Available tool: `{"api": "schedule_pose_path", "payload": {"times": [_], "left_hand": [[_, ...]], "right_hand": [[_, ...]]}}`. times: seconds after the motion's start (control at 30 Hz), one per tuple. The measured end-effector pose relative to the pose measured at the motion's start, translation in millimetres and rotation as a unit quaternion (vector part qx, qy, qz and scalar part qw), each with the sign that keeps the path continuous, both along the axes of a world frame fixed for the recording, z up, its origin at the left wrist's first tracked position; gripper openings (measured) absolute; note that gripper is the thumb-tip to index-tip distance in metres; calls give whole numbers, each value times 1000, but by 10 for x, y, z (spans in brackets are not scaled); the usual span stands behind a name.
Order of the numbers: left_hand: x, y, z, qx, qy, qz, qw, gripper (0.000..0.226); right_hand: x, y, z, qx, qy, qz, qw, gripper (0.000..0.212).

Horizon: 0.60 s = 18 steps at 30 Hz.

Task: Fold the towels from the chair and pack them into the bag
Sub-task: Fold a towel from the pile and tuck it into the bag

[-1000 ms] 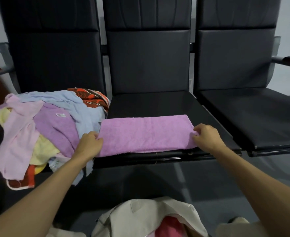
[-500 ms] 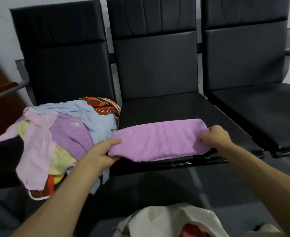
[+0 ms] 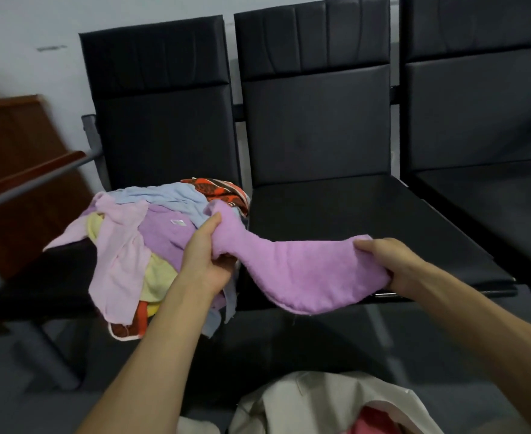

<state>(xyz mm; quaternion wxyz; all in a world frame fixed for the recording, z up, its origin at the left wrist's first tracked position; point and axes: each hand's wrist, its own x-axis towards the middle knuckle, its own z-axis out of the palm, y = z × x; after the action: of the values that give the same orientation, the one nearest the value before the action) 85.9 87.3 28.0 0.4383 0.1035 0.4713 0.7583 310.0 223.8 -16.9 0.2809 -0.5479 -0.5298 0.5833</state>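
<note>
A folded purple towel point(image 3: 304, 270) hangs in the air over the front edge of the middle chair seat point(image 3: 351, 214), sagging in the middle. My left hand point(image 3: 207, 255) grips its left end, raised beside the pile. My right hand point(image 3: 392, 264) grips its right end, lower down. A heap of loose towels point(image 3: 138, 239) in pink, lilac, yellow, pale blue and orange pattern lies on the left chair seat. The cream bag point(image 3: 320, 402) stands open on the floor at the bottom, with something red inside.
Three black padded chairs stand joined in a row; the right chair seat point(image 3: 492, 195) holds nothing. A grey metal armrest point(image 3: 32, 183) juts out on the left beside brown wooden furniture point(image 3: 16, 158). Grey floor point(image 3: 23, 386) lies beneath the chairs.
The purple towel has come up off the middle seat and now sags between both hands. My left hand has risen and turned its end upward. The view has shifted to the left.
</note>
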Motion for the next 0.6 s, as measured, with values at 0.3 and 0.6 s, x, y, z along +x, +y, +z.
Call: {"api": "schedule_pose_path", "payload": {"times": [0.3,0.6], "left_hand": [[509,358,-130,-59,90,-92,990,20],[1150,681,-504,-120,306,-243,913,13]], "right_hand": [[-29,-67,-104,-111,27,-26,993,19],[-12,118,-208,-211,127,-9,969,56]]}}
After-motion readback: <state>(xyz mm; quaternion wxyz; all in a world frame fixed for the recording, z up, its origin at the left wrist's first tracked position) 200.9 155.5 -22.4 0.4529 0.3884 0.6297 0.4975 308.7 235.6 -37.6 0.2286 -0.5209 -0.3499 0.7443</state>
